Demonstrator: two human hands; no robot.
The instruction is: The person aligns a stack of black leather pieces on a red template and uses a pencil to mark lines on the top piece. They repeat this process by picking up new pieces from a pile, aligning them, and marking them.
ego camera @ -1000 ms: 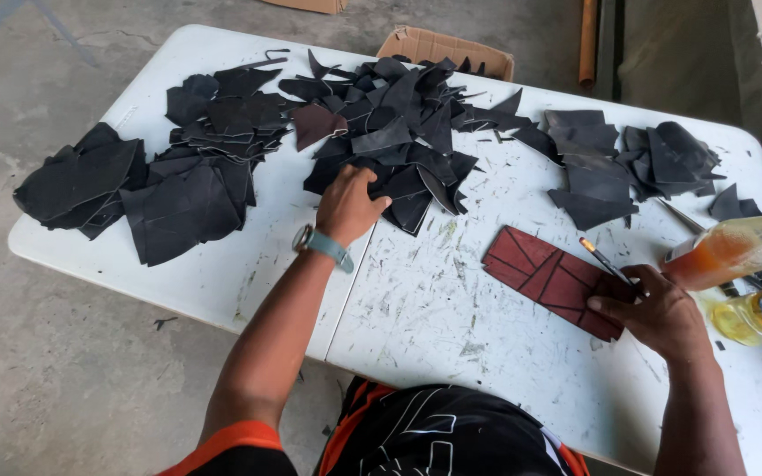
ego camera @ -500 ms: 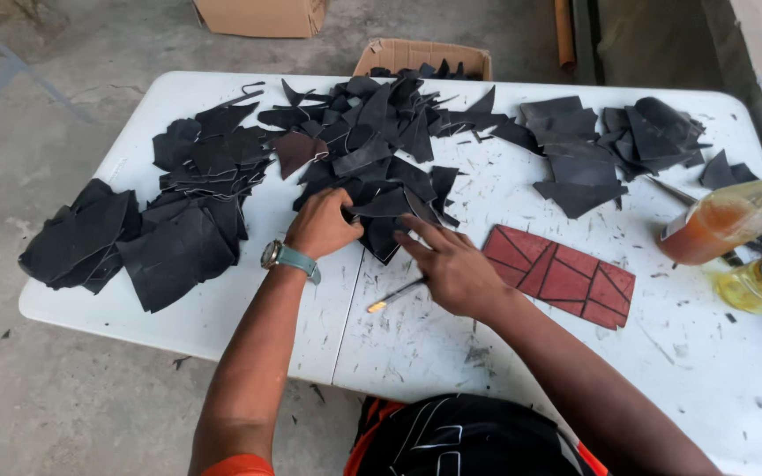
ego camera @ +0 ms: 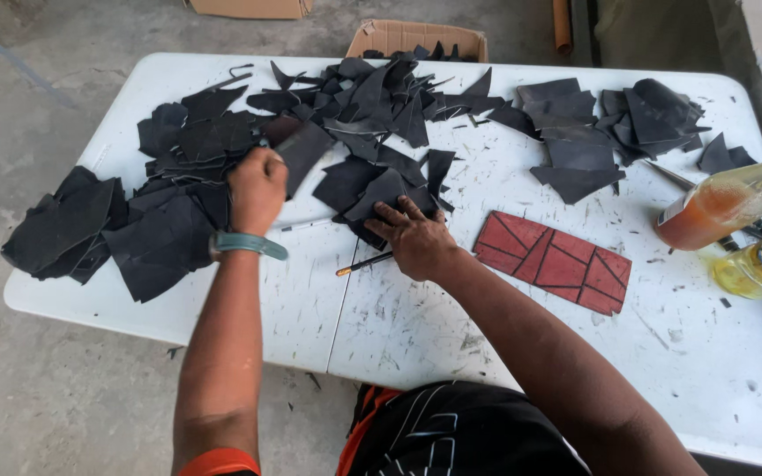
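Observation:
My left hand (ego camera: 257, 187), with a teal watch on the wrist, is closed on a dark leather piece (ego camera: 303, 152) lifted at the edge of the central pile of black scraps (ego camera: 372, 106). My right hand (ego camera: 414, 236) presses flat, fingers spread, on another black piece (ego camera: 379, 190) at the near edge of that pile. A thin pencil-like tool (ego camera: 363, 264) lies on the table just under my right hand. A red-brown panel (ego camera: 552, 262) with dark dividing lines lies to the right of that hand.
The white folding table (ego camera: 399, 335) is scratched and marked. More black scrap heaps sit at the left (ego camera: 108, 229) and back right (ego camera: 628, 123). Two bottles of amber liquid (ego camera: 723, 201) (ego camera: 760, 267) rest at the right edge. A cardboard box (ego camera: 416, 37) stands behind the table.
My right hand left the red-brown panel and crossed left to press on the black pile. My left hand moved left and lifted a dark piece. The tool now lies on the table.

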